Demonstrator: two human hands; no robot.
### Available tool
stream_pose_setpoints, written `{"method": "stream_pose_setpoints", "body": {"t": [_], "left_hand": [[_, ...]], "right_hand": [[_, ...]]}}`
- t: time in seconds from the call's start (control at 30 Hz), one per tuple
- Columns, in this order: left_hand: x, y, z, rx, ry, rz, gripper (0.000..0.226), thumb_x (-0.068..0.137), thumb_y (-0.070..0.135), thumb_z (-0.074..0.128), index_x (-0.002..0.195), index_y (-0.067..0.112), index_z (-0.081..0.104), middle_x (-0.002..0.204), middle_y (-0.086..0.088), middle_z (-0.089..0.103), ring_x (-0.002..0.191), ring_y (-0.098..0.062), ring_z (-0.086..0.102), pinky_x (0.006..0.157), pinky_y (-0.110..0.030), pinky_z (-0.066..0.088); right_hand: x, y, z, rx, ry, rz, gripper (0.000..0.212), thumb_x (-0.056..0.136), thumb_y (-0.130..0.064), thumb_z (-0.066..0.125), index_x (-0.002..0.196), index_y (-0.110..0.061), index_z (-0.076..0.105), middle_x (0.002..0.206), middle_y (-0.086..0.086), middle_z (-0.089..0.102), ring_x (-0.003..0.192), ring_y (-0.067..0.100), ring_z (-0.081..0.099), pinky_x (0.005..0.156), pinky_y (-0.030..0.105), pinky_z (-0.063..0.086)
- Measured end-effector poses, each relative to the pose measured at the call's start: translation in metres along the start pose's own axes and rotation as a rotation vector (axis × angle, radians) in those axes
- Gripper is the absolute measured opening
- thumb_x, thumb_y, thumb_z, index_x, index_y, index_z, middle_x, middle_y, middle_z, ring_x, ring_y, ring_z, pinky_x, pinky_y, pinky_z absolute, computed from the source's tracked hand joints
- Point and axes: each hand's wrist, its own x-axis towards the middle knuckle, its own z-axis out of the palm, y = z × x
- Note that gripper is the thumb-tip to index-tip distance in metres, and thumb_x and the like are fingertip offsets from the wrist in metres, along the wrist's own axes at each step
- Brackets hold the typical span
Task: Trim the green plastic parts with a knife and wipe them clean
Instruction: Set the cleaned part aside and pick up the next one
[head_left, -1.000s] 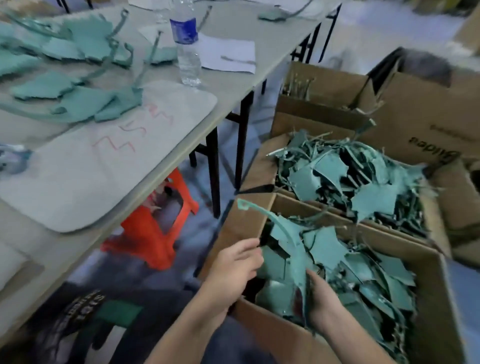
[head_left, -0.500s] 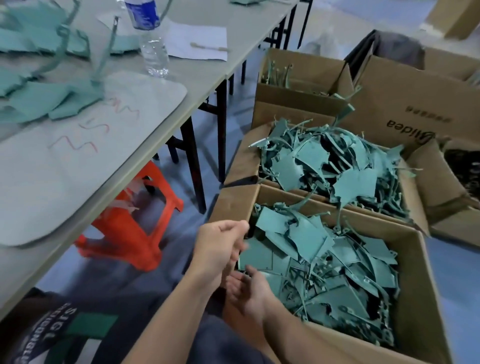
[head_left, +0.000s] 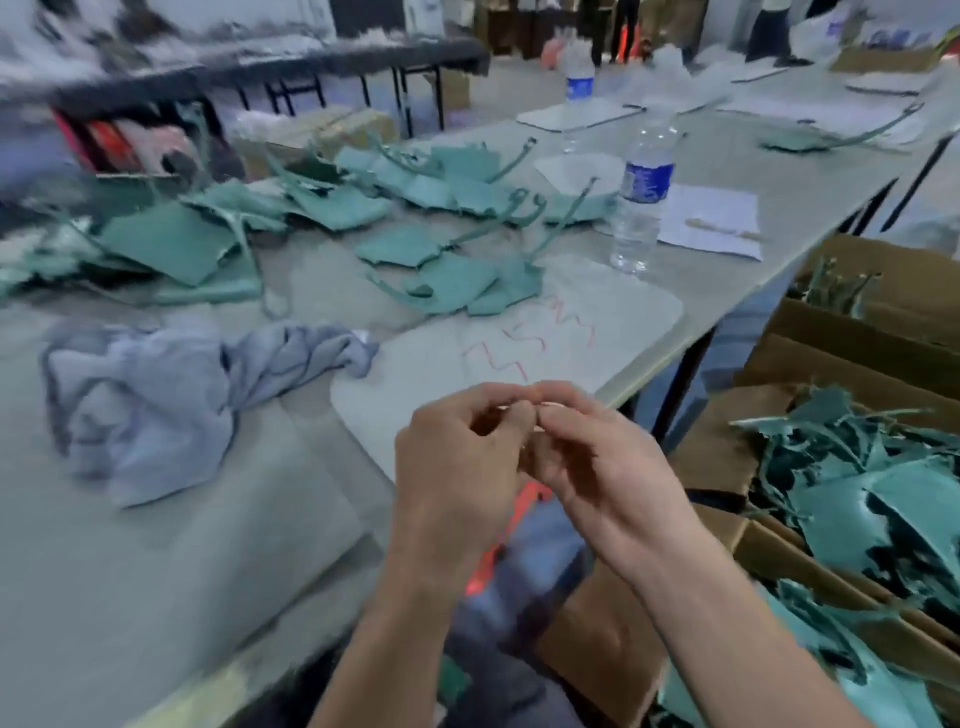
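Note:
My left hand (head_left: 457, 467) and my right hand (head_left: 602, 467) are raised together in front of me over the table's near edge, fingertips touching. The fingers are curled; motion blur hides whether anything small is pinched between them. No green part is in either hand. Several green plastic parts (head_left: 447, 280) lie spread across the grey table (head_left: 208, 571). A crumpled grey-blue cloth (head_left: 171, 395) lies at the left. More green parts (head_left: 857, 493) fill the cardboard boxes (head_left: 717, 452) on my right. No knife is visible.
A pale mat (head_left: 613, 317) with red scribbles lies on the table ahead of my hands. A water bottle (head_left: 641, 202) stands beyond it beside a white paper sheet (head_left: 711, 218). An orange stool (head_left: 498, 551) shows under the table edge. The picture is blurred.
My hands left the near cardboard box and came up together. The view swung left and up from the boxes to the table top.

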Motion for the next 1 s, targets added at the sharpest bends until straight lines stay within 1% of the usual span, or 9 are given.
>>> {"method": "stream_pose_setpoints", "body": {"t": [0.07,0.17,0.27,0.37,0.5,0.63,0.8,0.9,1.0], "left_hand": [[0.011,-0.001,-0.049,-0.027,0.076,0.040,0.019,0.086,0.023,0.068,0.086,0.039,0.078,0.074,0.009,0.076,0.065,-0.012,0.073,0.062,-0.025,0.059],[0.025,-0.016,-0.122,-0.017,0.198,0.077,0.037,0.094,0.002,0.065,0.082,0.035,0.080,0.078,0.007,0.078,0.071,-0.013,0.075,0.063,-0.019,0.057],[0.036,-0.042,-0.194,0.084,0.396,0.066,0.041,0.089,-0.005,0.066,0.082,0.033,0.079,0.082,0.015,0.078,0.076,-0.005,0.074,0.069,-0.013,0.054],[0.047,-0.069,-0.258,-0.016,0.576,-0.045,0.039,0.083,-0.015,0.064,0.078,0.021,0.078,0.082,0.002,0.079,0.073,-0.013,0.075,0.065,-0.021,0.059],[0.062,-0.100,-0.322,-0.011,0.896,-0.137,0.015,0.084,0.012,0.076,0.078,0.026,0.078,0.065,-0.003,0.074,0.043,-0.011,0.060,0.039,-0.021,0.046],[0.071,-0.126,-0.357,0.073,1.138,-0.162,0.011,0.090,0.032,0.069,0.090,0.024,0.076,0.068,0.007,0.073,0.060,-0.005,0.066,0.058,-0.023,0.051],[0.081,-0.146,-0.368,0.259,1.132,-0.224,0.024,0.089,0.025,0.067,0.110,0.034,0.072,0.080,0.022,0.071,0.082,0.014,0.061,0.067,0.001,0.039],[0.084,-0.151,-0.372,0.277,1.102,-0.259,0.033,0.087,0.018,0.067,0.118,0.031,0.071,0.091,0.019,0.073,0.086,0.013,0.063,0.074,0.001,0.038],[0.086,-0.154,-0.369,0.341,1.053,-0.289,0.041,0.086,0.012,0.066,0.121,0.033,0.069,0.096,0.020,0.070,0.094,-0.001,0.068,0.088,-0.018,0.047]], "right_hand": [[0.019,0.002,0.041,-0.120,-0.091,-0.020,0.022,0.088,0.011,0.052,0.100,0.003,0.069,0.090,0.021,0.066,0.071,0.029,0.054,0.083,0.041,0.048],[0.051,0.017,0.100,-0.256,-0.254,-0.021,0.034,0.085,0.014,0.053,0.076,-0.012,0.073,0.086,0.016,0.072,0.060,0.020,0.057,0.064,0.028,0.053],[0.087,0.044,0.159,-0.367,-0.378,0.003,0.038,0.082,0.014,0.056,0.065,-0.016,0.073,0.082,0.012,0.073,0.061,0.017,0.062,0.063,0.026,0.055],[0.128,0.071,0.216,-0.501,-0.433,-0.010,0.039,0.084,0.017,0.054,0.064,-0.013,0.070,0.078,0.018,0.071,0.062,0.019,0.063,0.062,0.026,0.055],[0.179,0.102,0.284,-0.700,-0.455,-0.052,0.031,0.084,0.017,0.054,0.069,-0.005,0.069,0.069,0.016,0.068,0.065,0.025,0.063,0.075,0.044,0.056],[0.234,0.130,0.333,-1.008,-0.402,-0.226,0.021,0.077,-0.002,0.061,0.082,-0.017,0.075,0.070,-0.003,0.073,0.062,0.012,0.064,0.054,0.021,0.049],[0.309,0.159,0.384,-1.299,-0.328,-0.387,0.068,0.083,-0.011,0.061,0.148,-0.007,0.044,0.128,0.017,0.065,0.121,0.033,0.058,0.100,0.034,0.046],[0.355,0.170,0.406,-1.556,-0.262,-0.486,0.080,0.085,-0.018,0.062,0.155,-0.001,0.027,0.154,0.018,0.040,0.141,0.036,0.037,0.119,0.041,0.029],[0.392,0.184,0.403,-1.799,-0.201,-0.418,0.079,0.089,-0.025,0.062,0.155,-0.010,0.021,0.160,0.020,0.026,0.149,0.039,0.023,0.121,0.049,0.026]]}}
